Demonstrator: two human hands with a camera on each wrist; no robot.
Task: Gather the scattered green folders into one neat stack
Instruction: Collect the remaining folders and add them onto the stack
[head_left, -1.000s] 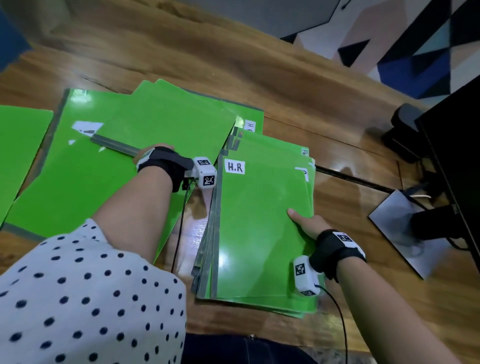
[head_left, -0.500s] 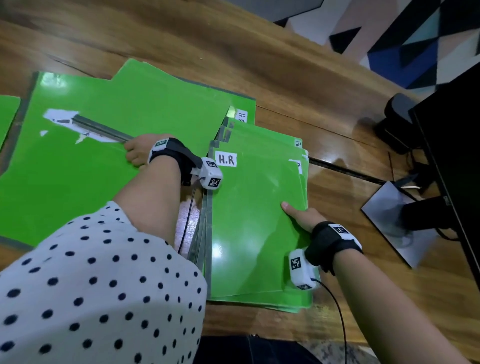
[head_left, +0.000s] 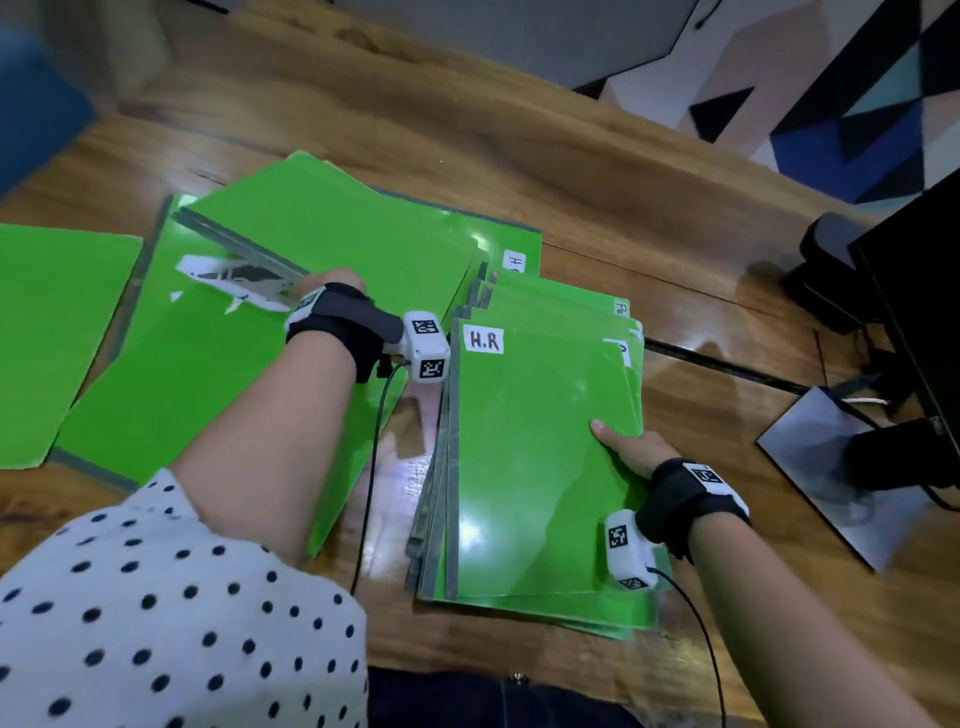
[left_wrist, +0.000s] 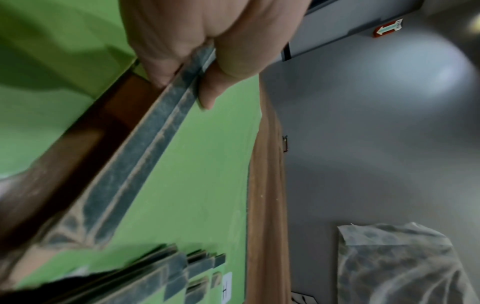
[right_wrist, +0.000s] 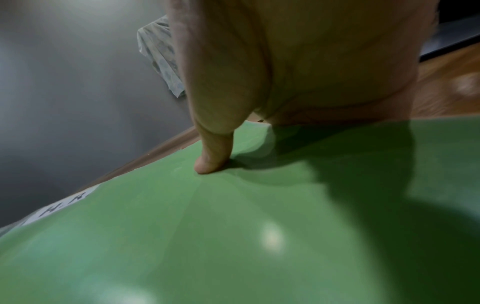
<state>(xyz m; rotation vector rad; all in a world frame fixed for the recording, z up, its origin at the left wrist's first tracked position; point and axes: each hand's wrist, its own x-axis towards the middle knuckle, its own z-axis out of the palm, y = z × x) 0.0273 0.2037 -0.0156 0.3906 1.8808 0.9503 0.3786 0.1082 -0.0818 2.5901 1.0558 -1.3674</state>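
Left hand is pinching the grey spine edge of a couple of green folders, thumb on top and fingers curled underneath, so that edge is lifted off the big folder lying below it. The wrist view shows two grey spines side by side in the grip.

Right hand is on the H.R stack, at its right edge about halfway along. The thumb presses down on the top green cover, while the rest of the fingers go over the edge, out of sight, so I can't tell how they sit.

Taking the H.R stack as the landmark: it's a roughly squared pile with a white "H.R" label at the far left corner, grey spines fanned a bit along its left side, and a few lower folders poking out at the far end and the near edge. The lifted folders are just left of it, their right end overlapping its far-left corner. One more single folder lies further left, beside the big one. Everything sits on a wooden table. To the right of the stack there's a monitor stand base and a black screen edge.
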